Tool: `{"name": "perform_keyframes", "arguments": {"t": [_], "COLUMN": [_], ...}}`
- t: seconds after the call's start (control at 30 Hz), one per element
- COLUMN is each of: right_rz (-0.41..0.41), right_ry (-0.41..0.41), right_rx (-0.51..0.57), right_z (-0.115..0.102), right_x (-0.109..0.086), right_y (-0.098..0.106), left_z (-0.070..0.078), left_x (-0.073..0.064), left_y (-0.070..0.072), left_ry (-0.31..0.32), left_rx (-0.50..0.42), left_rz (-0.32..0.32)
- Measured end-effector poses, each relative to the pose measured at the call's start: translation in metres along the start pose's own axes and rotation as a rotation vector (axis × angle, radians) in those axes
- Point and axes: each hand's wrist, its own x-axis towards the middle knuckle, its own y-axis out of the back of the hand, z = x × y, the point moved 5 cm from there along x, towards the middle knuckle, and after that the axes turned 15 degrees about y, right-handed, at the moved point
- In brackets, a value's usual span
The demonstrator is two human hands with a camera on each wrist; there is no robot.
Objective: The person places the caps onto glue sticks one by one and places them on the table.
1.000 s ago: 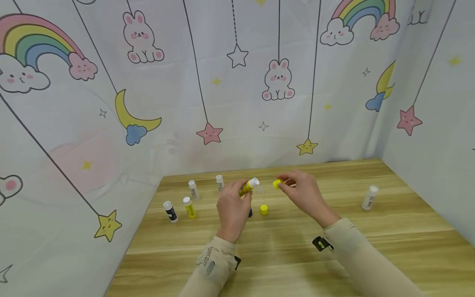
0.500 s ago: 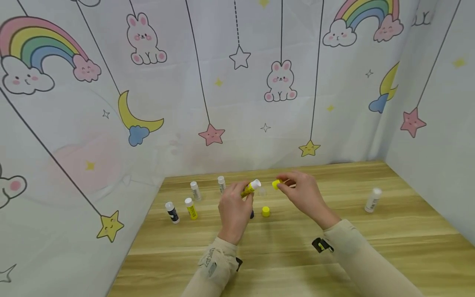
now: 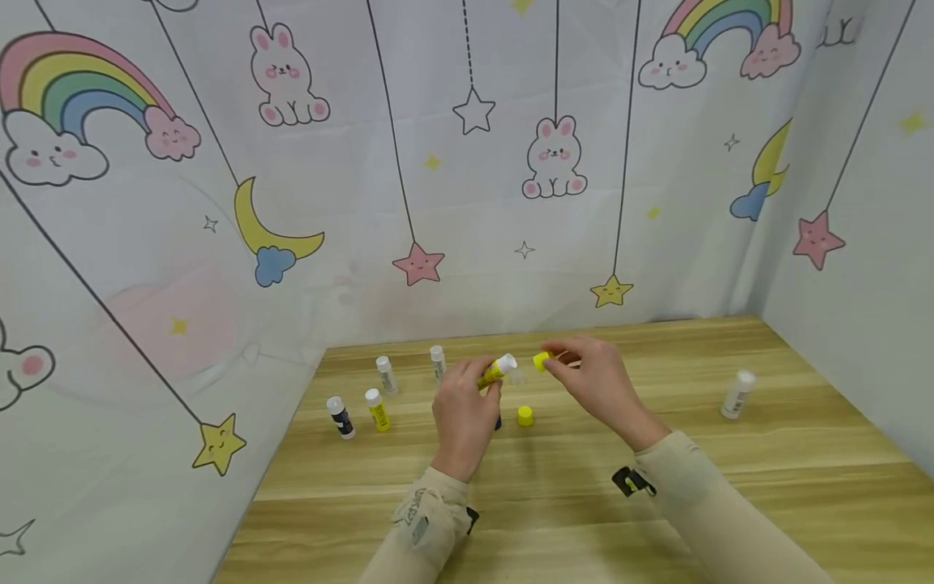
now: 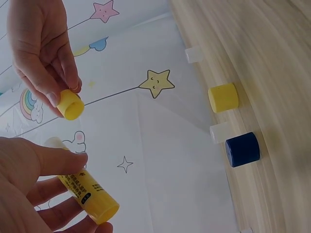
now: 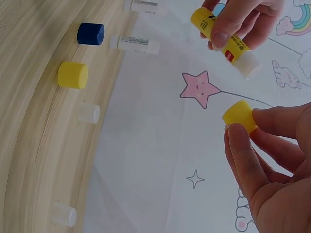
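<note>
1. Step in hand, as judged: cap and tube were being handled apart. Whether the cap was coming off or going on, I could not determine.
2. Left hand (image 3: 464, 405): thumb and fingers curled around a yellow plastic glue-stick tube with a white end (image 3: 493, 373), held above the table (image 3: 554, 519), towards its back edge.
3. Right hand (image 3: 594, 385): fingertips pinched a short yellow plastic cylindrical cap (image 3: 541, 361), near the tube's white end but not touching it.
4. Next move, in my judgement: fitting would call for lining up cap and white end; parting, for setting the cap down.
5. Condition: tube tilted, white end uncovered, yellow body glossy, dark print and a red patch on its label. The cap's hollow mouth was visible from the left wrist.
6. Surroundings: a second yellow cylindrical cap (image 3: 525, 416) and a navy cylindrical cap (image 4: 242, 150) rested mid-table; a slim white tube (image 3: 739, 395) stood towards the right edge.
</note>
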Motion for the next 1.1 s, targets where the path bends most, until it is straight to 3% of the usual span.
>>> {"name": "perform_keyframes", "arguments": {"t": [0.57,1.1], "right_rz": [-0.008,-0.009], "right_ry": [0.019,-0.013], "right_rx": [0.024,0.041], "right_z": [-0.007,-0.014], "right_x": [0.003,0.001], "right_y": [-0.001,0.0], "left_z": [0.002,0.004], "left_x": [-0.002,-0.005], "left_y": [0.0,-0.001], "left_ry": [0.0,-0.011], "left_rx": [-0.001,0.012], "left_rz": [-0.022,-0.044]}}
